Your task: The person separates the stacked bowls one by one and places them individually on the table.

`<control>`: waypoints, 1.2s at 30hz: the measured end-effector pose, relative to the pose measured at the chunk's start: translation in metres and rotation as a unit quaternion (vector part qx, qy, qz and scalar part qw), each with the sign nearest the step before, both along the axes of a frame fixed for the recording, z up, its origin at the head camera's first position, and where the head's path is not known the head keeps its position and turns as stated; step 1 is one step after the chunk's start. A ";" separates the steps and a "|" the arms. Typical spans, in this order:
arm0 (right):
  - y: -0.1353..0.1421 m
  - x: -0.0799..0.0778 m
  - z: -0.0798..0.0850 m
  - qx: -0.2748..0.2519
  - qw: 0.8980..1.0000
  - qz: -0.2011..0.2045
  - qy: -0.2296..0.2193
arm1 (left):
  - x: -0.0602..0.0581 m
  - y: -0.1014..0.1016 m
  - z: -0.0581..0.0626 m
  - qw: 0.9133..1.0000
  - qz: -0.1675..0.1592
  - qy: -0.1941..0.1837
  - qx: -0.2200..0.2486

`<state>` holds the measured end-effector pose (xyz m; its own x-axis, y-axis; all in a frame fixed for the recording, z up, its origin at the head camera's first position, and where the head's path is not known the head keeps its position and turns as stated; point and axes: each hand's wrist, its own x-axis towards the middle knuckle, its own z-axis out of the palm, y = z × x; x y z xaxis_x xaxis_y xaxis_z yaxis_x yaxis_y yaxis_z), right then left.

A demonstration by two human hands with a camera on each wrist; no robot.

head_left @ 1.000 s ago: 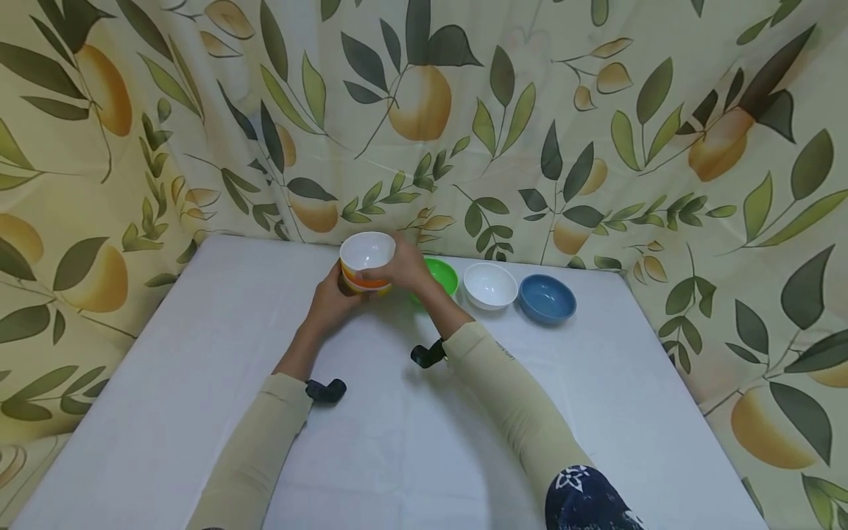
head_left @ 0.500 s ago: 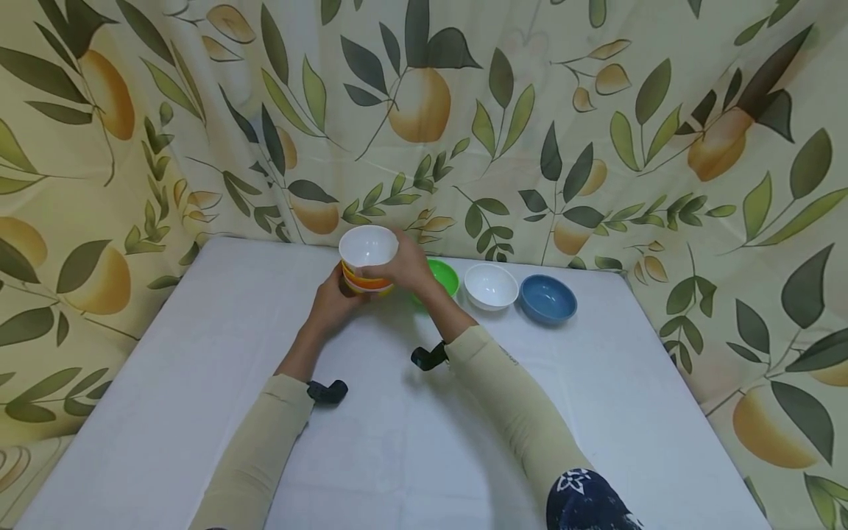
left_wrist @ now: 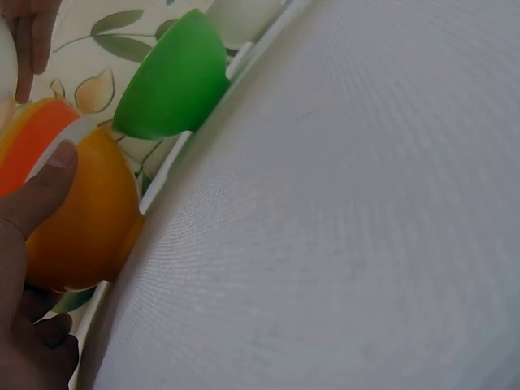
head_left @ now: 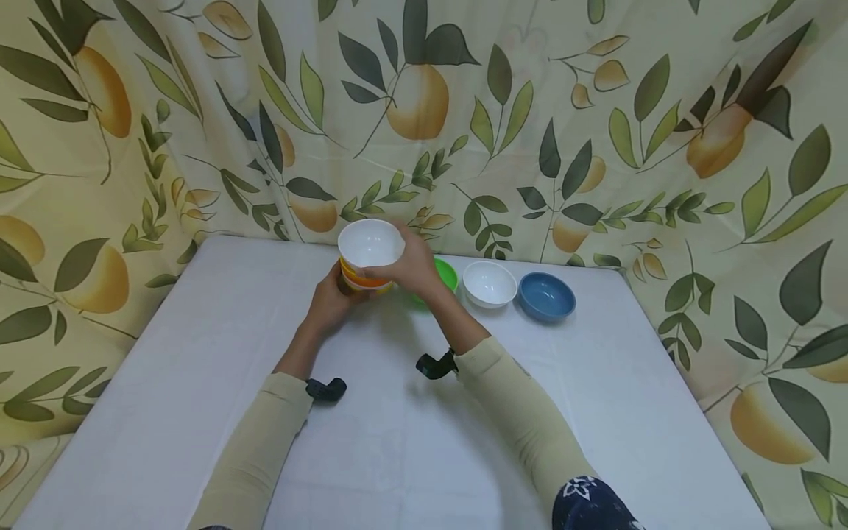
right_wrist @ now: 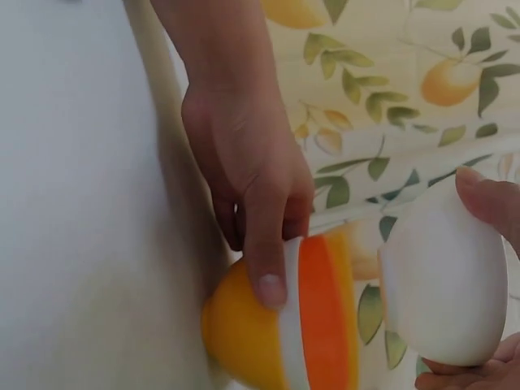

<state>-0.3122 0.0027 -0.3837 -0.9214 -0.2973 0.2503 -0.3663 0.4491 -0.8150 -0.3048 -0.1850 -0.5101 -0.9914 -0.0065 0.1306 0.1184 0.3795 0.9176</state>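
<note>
Far side of worktop [head_left: 397, 442], left of green bowl [head_left: 447, 274]: your right fingers [right_wrist: 475, 377] curl round the white bowl [right_wrist: 447, 284], just above the yellow-orange stack [right_wrist: 288, 333] your left fingers [left_wrist: 54, 329] clasp; probably light, stiff, slick, so pinch opposite walls below the rim.

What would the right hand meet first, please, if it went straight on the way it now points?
Past the white bowl it holds, the right hand would probably meet the patterned cloth behind the table first; how far back that hangs is unclear.

High head view, close wrist views
</note>
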 end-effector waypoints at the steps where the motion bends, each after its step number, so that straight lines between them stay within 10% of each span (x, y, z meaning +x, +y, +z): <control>1: 0.001 0.002 0.001 -0.002 1.000 0.002 0.004 | 0.000 0.000 0.000 1.000 0.001 0.001 -0.002; 36: 0.050 0.067 -0.016 0.010 0.999 -0.027 -0.027 | 0.000 0.001 0.002 1.000 0.007 -0.012 -0.021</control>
<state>-0.2450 0.0523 -0.4002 -0.9481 -0.2521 0.1938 -0.2969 0.4836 -0.8234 -0.3048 -0.1844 -0.5083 -0.9941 -0.0146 0.1072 0.0912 0.4198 0.9030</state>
